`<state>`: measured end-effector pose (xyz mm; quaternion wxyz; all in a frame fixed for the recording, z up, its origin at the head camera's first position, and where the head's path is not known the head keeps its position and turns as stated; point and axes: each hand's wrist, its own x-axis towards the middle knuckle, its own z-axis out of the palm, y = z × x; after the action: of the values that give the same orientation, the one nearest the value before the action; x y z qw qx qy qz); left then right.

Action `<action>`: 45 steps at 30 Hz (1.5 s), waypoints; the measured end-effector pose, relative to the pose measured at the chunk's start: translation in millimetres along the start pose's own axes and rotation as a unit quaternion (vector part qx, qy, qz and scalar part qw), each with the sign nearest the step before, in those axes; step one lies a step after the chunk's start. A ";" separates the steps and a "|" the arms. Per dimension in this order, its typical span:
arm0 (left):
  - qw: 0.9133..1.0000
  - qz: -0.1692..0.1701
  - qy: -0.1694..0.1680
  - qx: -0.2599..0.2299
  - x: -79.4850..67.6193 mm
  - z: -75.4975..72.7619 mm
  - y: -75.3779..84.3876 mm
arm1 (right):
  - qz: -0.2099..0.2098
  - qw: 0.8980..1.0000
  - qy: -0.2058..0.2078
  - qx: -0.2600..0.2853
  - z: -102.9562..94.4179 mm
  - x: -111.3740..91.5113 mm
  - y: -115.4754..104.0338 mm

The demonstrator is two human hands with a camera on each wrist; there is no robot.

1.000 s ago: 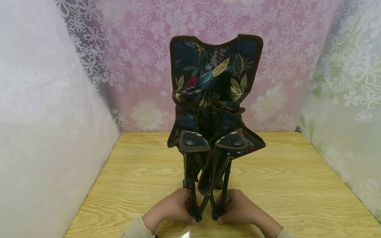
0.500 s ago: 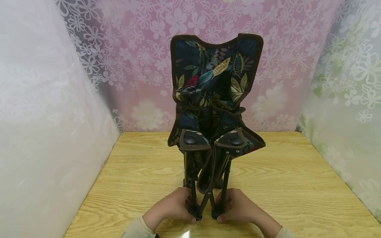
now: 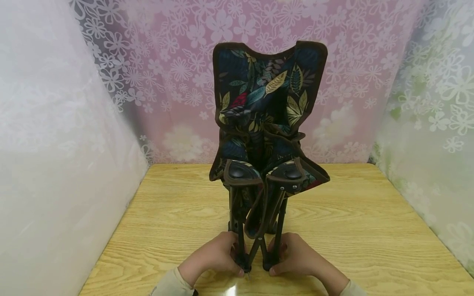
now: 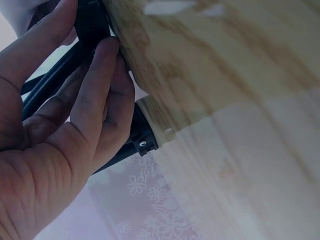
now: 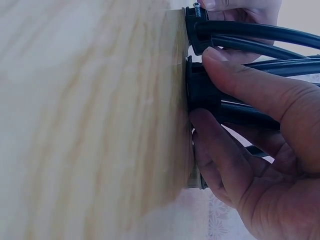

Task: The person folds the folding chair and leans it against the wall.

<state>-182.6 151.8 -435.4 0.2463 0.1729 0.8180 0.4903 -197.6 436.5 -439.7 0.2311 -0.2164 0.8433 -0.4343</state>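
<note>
A small folding chair [image 3: 274,86] stands partly folded on the table, its dark leaf-print fabric bunched above black crossed legs. My left hand [image 3: 220,255] grips the front left foot [image 3: 244,263] low down, fingers behind and thumb in front. The front right foot [image 3: 270,262] is pinched by my right hand [image 3: 296,255]. Up close in the left wrist view, the left hand [image 4: 75,110] has thumb and fingers about the black plastic foot [image 4: 92,22]. In the right wrist view, a screw [image 5: 197,9] sticks out of the left foot, and the right hand [image 5: 265,125] holds the other foot [image 5: 202,90].
The wooden table [image 3: 170,213] extends around the chair on both sides. Behind it hangs a pink floral curtain [image 3: 177,82]. Pale sheets close in the left side [image 3: 66,144] and the right side [image 3: 437,123]. The chair's rear feet [image 3: 232,226] rest farther back.
Both hands keep their hold on the front feet. Hands, feet and fabric have shifted very slightly upward in the head view, and the chair's folded shape looks almost the same.
</note>
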 end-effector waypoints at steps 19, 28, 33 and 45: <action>1.000 0.010 0.002 -0.004 4.8 -2.3 0.3 | -0.007 1.000 0.007 -0.002 -1.0 4.4 -2.0; 1.000 0.008 0.004 0.001 7.1 -3.6 -0.9 | -0.017 1.000 0.007 -0.009 -2.2 5.8 0.0; 1.000 0.011 0.005 0.007 7.5 -3.9 -0.6 | -0.021 1.000 0.009 -0.006 -2.6 6.3 0.4; 1.000 0.012 0.005 0.010 7.1 -5.3 2.5 | -0.019 1.000 0.010 -0.003 -1.8 8.0 0.8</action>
<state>-191.4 152.9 -432.8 0.2344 0.1821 0.8221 0.4860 -205.2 433.4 -441.0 0.2140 -0.2284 0.8426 -0.4382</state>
